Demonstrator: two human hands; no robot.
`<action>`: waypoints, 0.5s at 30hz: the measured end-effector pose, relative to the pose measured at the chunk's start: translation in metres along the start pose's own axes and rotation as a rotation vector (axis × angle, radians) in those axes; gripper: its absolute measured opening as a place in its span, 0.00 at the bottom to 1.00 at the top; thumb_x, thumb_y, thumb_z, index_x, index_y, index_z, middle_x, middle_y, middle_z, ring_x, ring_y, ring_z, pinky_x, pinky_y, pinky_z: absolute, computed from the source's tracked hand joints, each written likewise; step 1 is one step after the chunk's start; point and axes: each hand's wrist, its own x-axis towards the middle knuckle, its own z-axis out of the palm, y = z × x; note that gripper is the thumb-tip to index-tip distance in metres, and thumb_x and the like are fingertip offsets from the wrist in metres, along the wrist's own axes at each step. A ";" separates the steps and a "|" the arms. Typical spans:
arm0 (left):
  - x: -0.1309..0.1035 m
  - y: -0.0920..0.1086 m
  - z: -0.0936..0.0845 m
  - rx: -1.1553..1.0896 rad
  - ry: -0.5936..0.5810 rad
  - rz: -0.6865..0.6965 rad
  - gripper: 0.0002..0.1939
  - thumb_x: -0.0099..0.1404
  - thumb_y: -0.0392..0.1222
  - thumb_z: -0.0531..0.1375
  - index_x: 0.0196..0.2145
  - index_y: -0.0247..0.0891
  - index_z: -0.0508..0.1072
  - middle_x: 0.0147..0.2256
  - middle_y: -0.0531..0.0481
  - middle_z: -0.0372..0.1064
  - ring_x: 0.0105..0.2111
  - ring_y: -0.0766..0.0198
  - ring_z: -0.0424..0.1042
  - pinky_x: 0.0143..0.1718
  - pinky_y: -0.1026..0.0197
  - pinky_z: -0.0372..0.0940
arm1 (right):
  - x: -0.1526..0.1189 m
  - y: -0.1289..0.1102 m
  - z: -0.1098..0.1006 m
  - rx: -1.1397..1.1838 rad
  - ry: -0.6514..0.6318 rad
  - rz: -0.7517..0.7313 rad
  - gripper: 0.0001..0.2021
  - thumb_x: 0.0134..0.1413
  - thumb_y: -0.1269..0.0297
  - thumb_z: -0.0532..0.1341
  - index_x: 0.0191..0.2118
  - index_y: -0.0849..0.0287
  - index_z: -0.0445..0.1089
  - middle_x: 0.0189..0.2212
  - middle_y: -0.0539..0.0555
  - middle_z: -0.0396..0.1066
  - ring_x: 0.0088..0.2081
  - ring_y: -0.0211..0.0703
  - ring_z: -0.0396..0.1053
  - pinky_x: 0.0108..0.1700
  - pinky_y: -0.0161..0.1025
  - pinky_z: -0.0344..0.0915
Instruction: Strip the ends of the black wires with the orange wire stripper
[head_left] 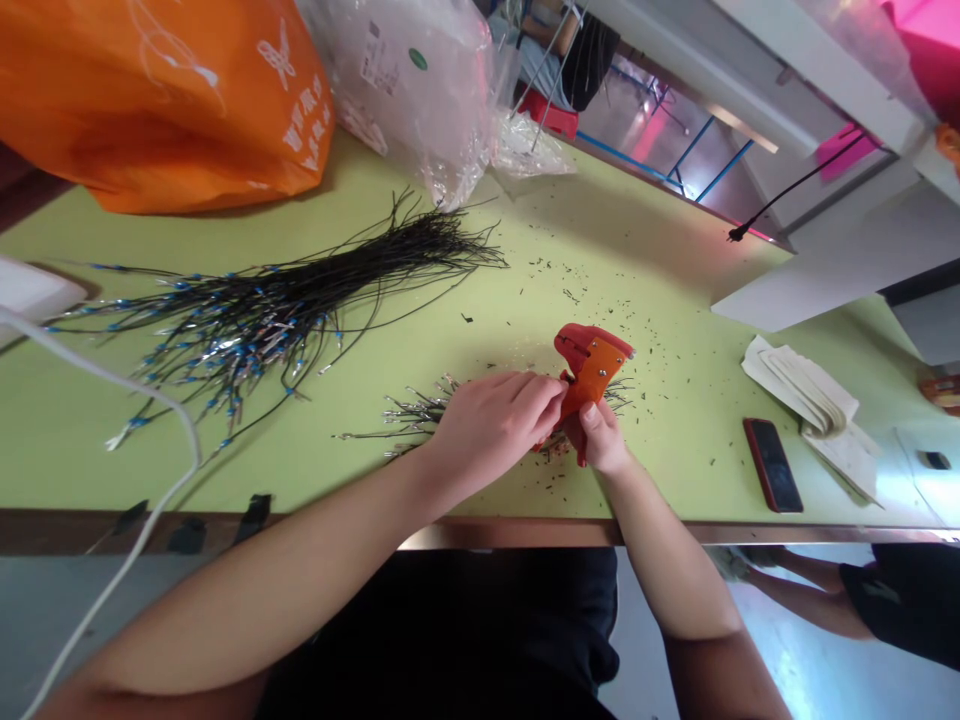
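Observation:
My right hand [602, 437] is wrapped round the handles of a red and orange wire stripper [596, 368], whose head points up and away from me. My left hand [499, 420] is closed at the tool's jaws, its fingertips pinched; what they hold is too small to name. Beneath my hands lies a small bunch of dark wires [411, 412] with metal ends, partly hidden. A large bundle of black wires [337, 275] with blue and silver terminals is spread on the left of the green table [420, 345].
An orange bag [187, 100] and clear plastic bags [420, 80] stand at the back left. A white cable [176, 405] crosses the left side. A phone [773, 465] and papers [806, 395] lie at the right. Black scraps dot the middle. Other people are partly visible.

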 end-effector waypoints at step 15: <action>0.001 -0.001 -0.002 0.014 0.056 0.048 0.04 0.73 0.31 0.58 0.40 0.36 0.72 0.27 0.54 0.74 0.25 0.66 0.73 0.28 0.61 0.66 | 0.002 -0.013 0.006 -0.045 -0.058 -0.030 0.28 0.59 0.32 0.61 0.31 0.56 0.75 0.21 0.52 0.74 0.28 0.48 0.77 0.36 0.48 0.81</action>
